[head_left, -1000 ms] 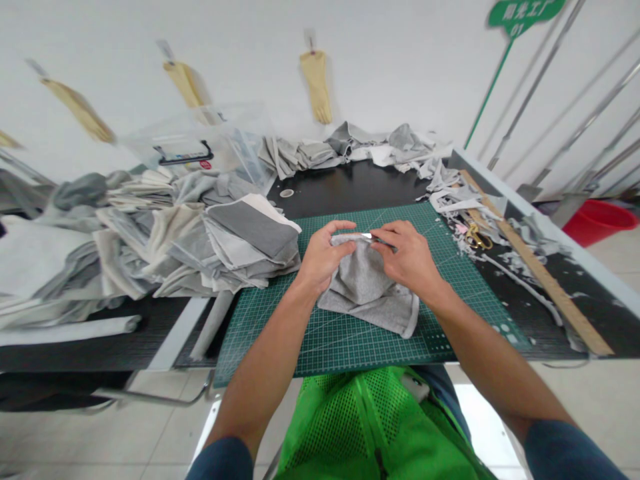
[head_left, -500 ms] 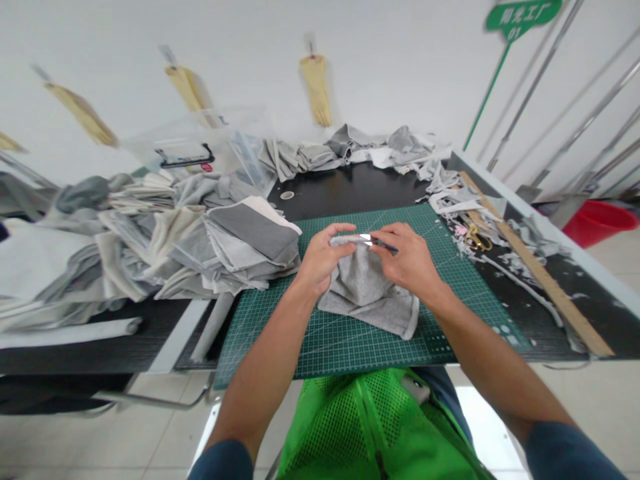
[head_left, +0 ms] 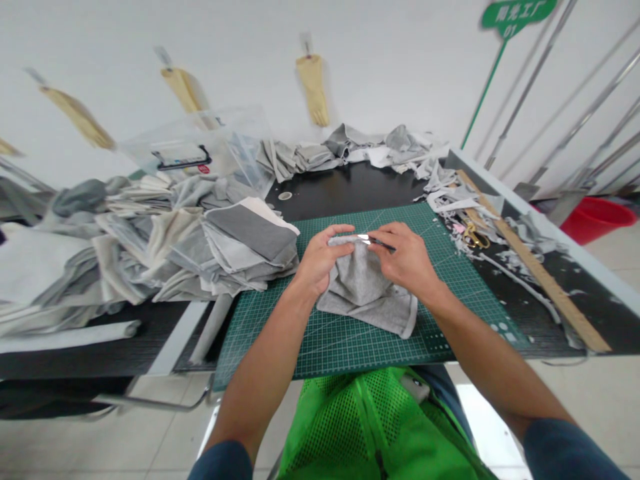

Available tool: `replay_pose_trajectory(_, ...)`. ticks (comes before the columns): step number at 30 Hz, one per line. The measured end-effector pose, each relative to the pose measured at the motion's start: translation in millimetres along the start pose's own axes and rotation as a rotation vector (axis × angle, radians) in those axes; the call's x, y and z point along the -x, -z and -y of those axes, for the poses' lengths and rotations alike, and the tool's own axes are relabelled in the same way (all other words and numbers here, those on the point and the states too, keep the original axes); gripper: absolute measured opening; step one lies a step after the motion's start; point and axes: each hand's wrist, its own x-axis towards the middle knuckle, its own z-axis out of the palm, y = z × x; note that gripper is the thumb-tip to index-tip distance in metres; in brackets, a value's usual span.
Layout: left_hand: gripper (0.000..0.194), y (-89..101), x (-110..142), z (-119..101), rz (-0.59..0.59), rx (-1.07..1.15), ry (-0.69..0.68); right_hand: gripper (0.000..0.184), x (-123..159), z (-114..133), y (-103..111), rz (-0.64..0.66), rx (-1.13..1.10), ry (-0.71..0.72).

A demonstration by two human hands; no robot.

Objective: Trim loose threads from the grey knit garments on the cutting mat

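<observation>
A grey knitted cloth piece (head_left: pixel 367 293) with a pale hem lies bunched on the green cutting mat (head_left: pixel 350 333). My left hand (head_left: pixel 320 257) pinches its raised top edge, fingers closed on the cloth. My right hand (head_left: pixel 407 257) grips a small metal cutting tool (head_left: pixel 373 240), whose shiny tip rests at that same edge, close to my left fingertips.
A heap of folded grey and cream cloth (head_left: pixel 200 250) fills the table's left side beside a clear plastic box (head_left: pixel 195 150). More cloth (head_left: pixel 350 150) lies at the back. Scraps, gold scissors (head_left: pixel 475 235) and a wooden ruler (head_left: pixel 535 270) lie right. A red bucket (head_left: pixel 595 217) stands beyond.
Both hands stay at the cloth's top edge; the tool's tip has shifted only slightly along it. The view has tilted a little.
</observation>
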Motion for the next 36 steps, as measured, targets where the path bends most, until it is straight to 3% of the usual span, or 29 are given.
replay_pose_trajectory(36, 0.046, -4.1, 4.1, -1.6, 0.005, -0.033, -0.051, 0.018, 0.8, -2.3, -1.8, 0.004, -0.054, -0.038)
